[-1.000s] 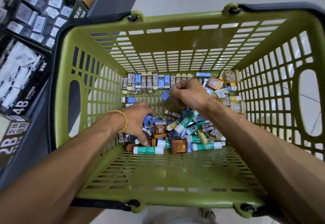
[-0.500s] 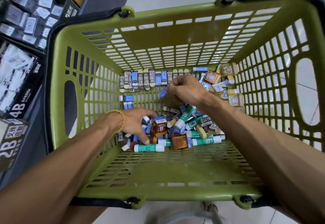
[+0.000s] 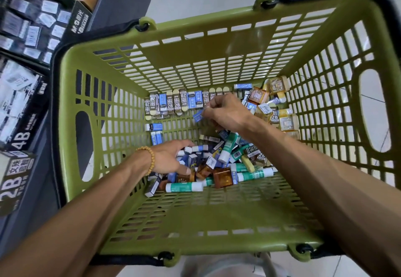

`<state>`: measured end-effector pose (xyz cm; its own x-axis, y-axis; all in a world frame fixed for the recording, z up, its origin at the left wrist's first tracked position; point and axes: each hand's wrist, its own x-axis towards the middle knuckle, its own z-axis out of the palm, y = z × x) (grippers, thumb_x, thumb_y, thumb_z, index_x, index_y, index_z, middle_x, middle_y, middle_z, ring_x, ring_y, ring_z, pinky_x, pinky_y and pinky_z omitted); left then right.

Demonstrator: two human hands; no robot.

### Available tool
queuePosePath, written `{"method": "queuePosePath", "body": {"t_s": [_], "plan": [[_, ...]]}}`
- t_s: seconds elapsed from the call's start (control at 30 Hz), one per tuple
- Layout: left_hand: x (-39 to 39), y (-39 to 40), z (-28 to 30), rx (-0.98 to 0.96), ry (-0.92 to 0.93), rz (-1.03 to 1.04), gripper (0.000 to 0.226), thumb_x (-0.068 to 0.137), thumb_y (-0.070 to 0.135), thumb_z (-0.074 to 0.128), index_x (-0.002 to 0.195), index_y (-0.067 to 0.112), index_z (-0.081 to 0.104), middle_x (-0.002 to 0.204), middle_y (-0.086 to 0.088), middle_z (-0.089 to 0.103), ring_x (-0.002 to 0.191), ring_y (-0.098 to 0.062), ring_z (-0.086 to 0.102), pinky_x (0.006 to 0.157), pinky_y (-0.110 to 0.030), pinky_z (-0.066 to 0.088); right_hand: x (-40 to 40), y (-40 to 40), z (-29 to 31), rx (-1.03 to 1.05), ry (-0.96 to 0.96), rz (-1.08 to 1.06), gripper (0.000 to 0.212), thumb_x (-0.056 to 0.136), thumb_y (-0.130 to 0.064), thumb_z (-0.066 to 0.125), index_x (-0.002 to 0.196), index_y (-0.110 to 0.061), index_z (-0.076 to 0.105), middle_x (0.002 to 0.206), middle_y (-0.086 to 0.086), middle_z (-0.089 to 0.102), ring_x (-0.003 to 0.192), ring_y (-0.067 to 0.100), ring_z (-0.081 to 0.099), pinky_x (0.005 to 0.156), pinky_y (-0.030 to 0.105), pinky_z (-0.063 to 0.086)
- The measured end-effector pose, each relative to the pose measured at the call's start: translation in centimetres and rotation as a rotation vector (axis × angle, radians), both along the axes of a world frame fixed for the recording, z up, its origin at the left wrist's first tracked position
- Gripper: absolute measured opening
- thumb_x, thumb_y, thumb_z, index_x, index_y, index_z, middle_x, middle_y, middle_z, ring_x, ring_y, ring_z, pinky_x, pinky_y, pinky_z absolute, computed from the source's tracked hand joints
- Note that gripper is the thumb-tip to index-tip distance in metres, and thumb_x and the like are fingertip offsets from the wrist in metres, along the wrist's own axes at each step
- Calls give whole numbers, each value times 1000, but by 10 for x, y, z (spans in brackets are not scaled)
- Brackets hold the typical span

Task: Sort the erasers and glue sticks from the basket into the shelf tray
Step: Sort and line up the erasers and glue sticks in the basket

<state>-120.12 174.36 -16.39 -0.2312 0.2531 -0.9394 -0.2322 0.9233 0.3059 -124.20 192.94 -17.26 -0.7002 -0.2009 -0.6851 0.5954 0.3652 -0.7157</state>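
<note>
A green basket [image 3: 217,218] fills the view, both of the person's forearms reaching down into it. The right hand [image 3: 227,111], toward 12 o'clock, has its fingers [image 3: 213,102] curled and pinches a small blue eraser [image 3: 198,116] just above the basket floor. The left hand [image 3: 168,159], at about 9 o'clock of the central heap, lies on the loose pile with its fingers spread and relaxed, gripping nothing that can be made out; a bead bracelet [image 3: 149,157] circles its wrist.

A row of erasers [image 3: 175,103] stands lined up along the far wall at 11 o'clock. Green-and-white glue sticks [image 3: 184,186] lie mixed with erasers and an amber box [image 3: 222,178] in the middle heap. Yellow boxes [image 3: 286,122] crowd the corner at 2 o'clock. On the shelf at 9 o'clock outside the basket sit black cartons [image 3: 19,111] marked 4B and 2B.
</note>
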Motion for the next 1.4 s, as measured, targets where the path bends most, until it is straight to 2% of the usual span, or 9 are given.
{"method": "queuePosePath", "body": {"t_s": [0.27, 0.4, 0.53, 0.63, 0.73, 0.87, 1.0, 1.2, 1.4], "plan": [[15, 9, -3, 47, 100, 179, 75, 81, 34, 76, 145, 36, 37, 156, 4, 30, 138, -20, 37, 108, -30, 32, -1, -3, 2, 27, 16, 7, 15, 92, -10, 63, 88, 4, 66, 75, 13, 61, 63, 17, 53, 48, 15, 42], [14, 10, -3, 95, 79, 233, 45, 85, 29, 73, 125, 39, 54, 156, 9, 29, 132, -33, 44, 98, -35, 41, 0, -2, 7, -3, 3, -13, 8, 93, -8, 62, 88, -3, 65, 78, 15, 61, 69, 21, 54, 61, 32, 46], [13, 8, -3, 183, 125, 331, 26, 84, 20, 75, 106, 31, 67, 147, 11, 43, 121, -2, 38, 95, -18, 27, -1, 0, 8, -4, -2, -24, 10, 94, -8, 63, 85, -3, 65, 79, 16, 65, 70, 22, 57, 63, 34, 47], [14, 5, -2, 200, 103, 381, 24, 80, 23, 79, 96, 38, 71, 143, 14, 46, 111, -7, 46, 80, -15, 37, 0, 5, 6, -26, -2, -23, 13, 95, -7, 61, 82, -3, 65, 69, 7, 68, 60, 14, 60, 56, 26, 49], [14, -1, -2, 203, 108, 443, 25, 77, 24, 81, 89, 43, 71, 141, 15, 49, 122, -7, 45, 99, -27, 33, 0, 9, 3, -56, -17, -40, 14, 95, -4, 60, 82, -4, 64, 53, -7, 64, 48, 4, 59, 46, 16, 47], [15, -4, 0, 212, 131, 539, 25, 74, 20, 83, 86, 40, 72, 137, 13, 52, 126, -10, 49, 114, -40, 32, -3, 9, -1, -25, 0, -50, 13, 96, -8, 61, 83, -8, 65, 68, 5, 65, 55, 10, 58, 49, 20, 46], [12, -5, 6, 280, 84, 756, 24, 76, 3, 77, 94, 18, 72, 129, 9, 50, 96, -20, 70, 81, -33, 59, -11, 6, -9, -4, 11, -82, 13, 97, -8, 60, 85, -7, 66, 71, 8, 63, 58, 19, 55, 49, 26, 44], [7, -11, 19, 368, 110, 998, 24, 78, -8, 71, 97, 7, 68, 113, 14, 57, 85, -13, 72, 73, -30, 60, -35, -12, -23, 254, 231, 162, 6, 93, -21, 69, 91, -16, 72, 77, 0, 69, 68, 14, 62, 51, 13, 41], [5, -16, 24, 403, 145, 1178, 23, 77, -8, 70, 94, 7, 68, 122, 9, 54, 90, -16, 69, 75, -34, 60, -38, -30, -44, 434, 436, 123, 15, 86, -23, 73, 94, -10, 74, 88, 8, 74, 83, 25, 69, 71, 28, 52]]}}
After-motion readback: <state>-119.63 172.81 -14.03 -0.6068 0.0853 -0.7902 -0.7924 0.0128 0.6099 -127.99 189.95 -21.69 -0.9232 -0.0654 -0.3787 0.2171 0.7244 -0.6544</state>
